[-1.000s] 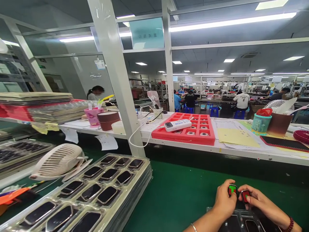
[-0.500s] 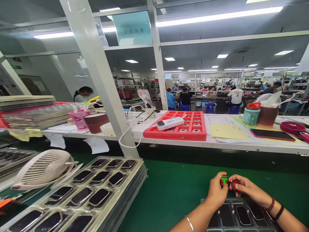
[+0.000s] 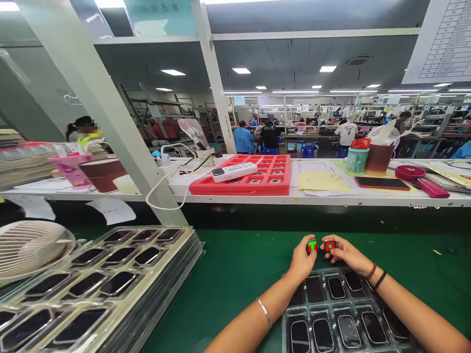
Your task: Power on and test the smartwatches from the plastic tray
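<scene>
My left hand (image 3: 303,258) pinches a smartwatch (image 3: 312,246) whose lit screen is green and red, with the thumb on its face. Close beside it, my right hand (image 3: 348,253) grips a second smartwatch (image 3: 330,245), its screen red with a small green patch. A narrow gap separates the two watches. Below my hands lies a clear plastic tray (image 3: 286,321) with dark-screened watch cases in its pockets, such as the watch case (image 3: 349,330) near the front. My right forearm covers part of this tray.
At left stands a tall stack of clear trays (image 3: 172,279) holding more watch cases, beside a white fan (image 3: 33,250). A shelf carries a red foam tray (image 3: 239,189), a phone (image 3: 381,183), a teal cup (image 3: 356,160) and a magenta handheld fan (image 3: 423,180). Several people sit farther back.
The camera view has shifted, so the scene sits further left and more of the lower tray shows. The right-hand watch's screen now shows a green patch on red. Both hands still hold their watches.
</scene>
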Demonstrator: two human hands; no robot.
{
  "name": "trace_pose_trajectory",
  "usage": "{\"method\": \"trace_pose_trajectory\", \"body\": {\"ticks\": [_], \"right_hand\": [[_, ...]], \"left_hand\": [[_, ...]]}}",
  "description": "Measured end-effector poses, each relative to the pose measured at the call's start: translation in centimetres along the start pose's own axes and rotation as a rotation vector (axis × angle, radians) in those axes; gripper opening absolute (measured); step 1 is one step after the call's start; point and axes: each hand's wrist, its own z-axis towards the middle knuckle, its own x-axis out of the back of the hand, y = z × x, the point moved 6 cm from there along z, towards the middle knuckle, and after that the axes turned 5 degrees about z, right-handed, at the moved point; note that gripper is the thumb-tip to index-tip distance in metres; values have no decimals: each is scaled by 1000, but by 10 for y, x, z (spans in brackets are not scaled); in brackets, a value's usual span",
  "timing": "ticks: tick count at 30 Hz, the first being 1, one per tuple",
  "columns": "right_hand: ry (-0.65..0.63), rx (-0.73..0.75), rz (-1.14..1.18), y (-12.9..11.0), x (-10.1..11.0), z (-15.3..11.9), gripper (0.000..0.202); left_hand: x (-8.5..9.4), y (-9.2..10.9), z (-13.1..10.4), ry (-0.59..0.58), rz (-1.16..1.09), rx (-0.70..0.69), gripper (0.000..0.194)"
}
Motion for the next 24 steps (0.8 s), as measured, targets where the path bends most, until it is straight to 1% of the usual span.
{"method": "trace_pose_trajectory", "body": {"ticks": [3,8,13,16,21,24], "right_hand": [[29,-2,3,2,4,1,40],[33,4,5,4,8,0,45],[20,2,7,6,10,0,47],[5,23,-6,6,10,0,44],[-8,24,-37,5,7,1,35],[-22,23,-46,3,4,0,33]], "left_hand": [[-2,-3,2,4,0,-18,50],[-6,-5,3,-7,-18,-29,57],[-9,-7,3,-20,-59,-43,58],[-9,-5,2,-29,-62,-48,53],[-7,-1,1,-42,-73,-38,36],[-5,1,0,-40,-82,-43,34]]}}
